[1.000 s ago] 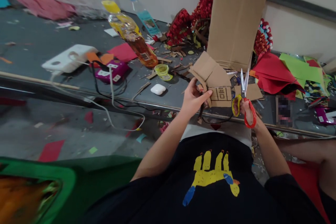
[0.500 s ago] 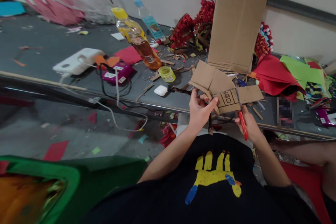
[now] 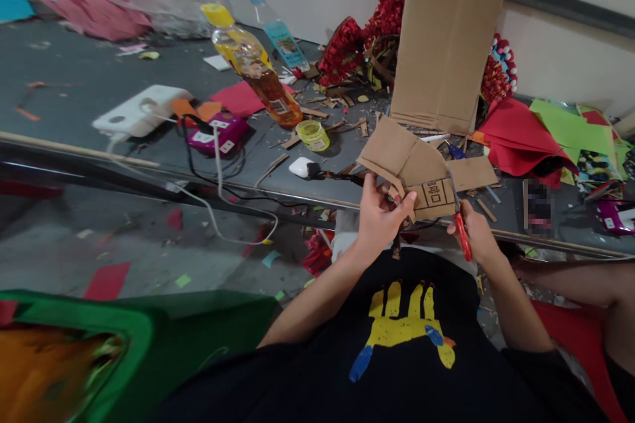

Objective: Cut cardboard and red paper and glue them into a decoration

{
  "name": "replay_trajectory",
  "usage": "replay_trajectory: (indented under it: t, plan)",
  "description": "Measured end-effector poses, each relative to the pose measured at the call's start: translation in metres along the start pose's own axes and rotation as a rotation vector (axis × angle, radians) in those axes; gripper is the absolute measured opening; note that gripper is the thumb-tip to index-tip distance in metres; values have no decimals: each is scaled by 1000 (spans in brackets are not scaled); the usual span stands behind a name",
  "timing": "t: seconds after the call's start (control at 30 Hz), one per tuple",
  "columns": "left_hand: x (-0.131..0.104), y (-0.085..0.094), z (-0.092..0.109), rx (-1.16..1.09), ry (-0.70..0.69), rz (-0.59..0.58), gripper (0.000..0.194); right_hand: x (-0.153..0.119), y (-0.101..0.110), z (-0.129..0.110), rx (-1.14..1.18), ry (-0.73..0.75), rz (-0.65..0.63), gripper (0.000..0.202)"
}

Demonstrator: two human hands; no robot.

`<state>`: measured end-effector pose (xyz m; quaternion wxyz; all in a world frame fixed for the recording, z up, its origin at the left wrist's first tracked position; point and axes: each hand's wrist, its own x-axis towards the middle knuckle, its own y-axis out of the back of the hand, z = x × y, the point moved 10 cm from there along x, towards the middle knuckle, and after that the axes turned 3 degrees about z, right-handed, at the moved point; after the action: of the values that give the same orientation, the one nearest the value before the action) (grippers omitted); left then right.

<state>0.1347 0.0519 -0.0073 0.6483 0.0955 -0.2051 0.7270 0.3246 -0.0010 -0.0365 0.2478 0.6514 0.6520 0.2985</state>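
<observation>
My left hand (image 3: 381,215) grips a folded piece of brown cardboard (image 3: 430,164) by its left side, thumb on top. Black box-shaped print shows on the cardboard's lower part. Red-handled scissors (image 3: 462,236) are in my right hand (image 3: 477,232), their blades at the cardboard's right side. A flap of cardboard (image 3: 473,173) sticks out to the right, beyond the blades. Left of the cardboard are a small yellow jar (image 3: 312,136) and a white object (image 3: 304,168) at the table's front.
An amber bottle (image 3: 262,76), a blue-labelled bottle (image 3: 284,39), a white power strip (image 3: 141,111) and a tall cardboard sheet (image 3: 449,39) stand or lie behind. Red paper (image 3: 520,135) is at right, a green bin (image 3: 198,337) lower left. Another person's leg shows at right.
The scissors and my right hand have shifted slightly right. The right-hand flap now looks more separated from the printed part. The camera view has moved a little.
</observation>
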Motion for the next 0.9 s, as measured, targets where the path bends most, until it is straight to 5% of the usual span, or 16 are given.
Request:
replay_trajectory:
  t: [0.43, 0.9]
  plan:
    - [-3, -11, -2, -30, 82, -159, 54, -1, 6, -2, -29, 57, 19, 25]
    - [-1, -5, 1, 13, -2, -139, 50, -6, 5, 2, 19, 28, -45, 17]
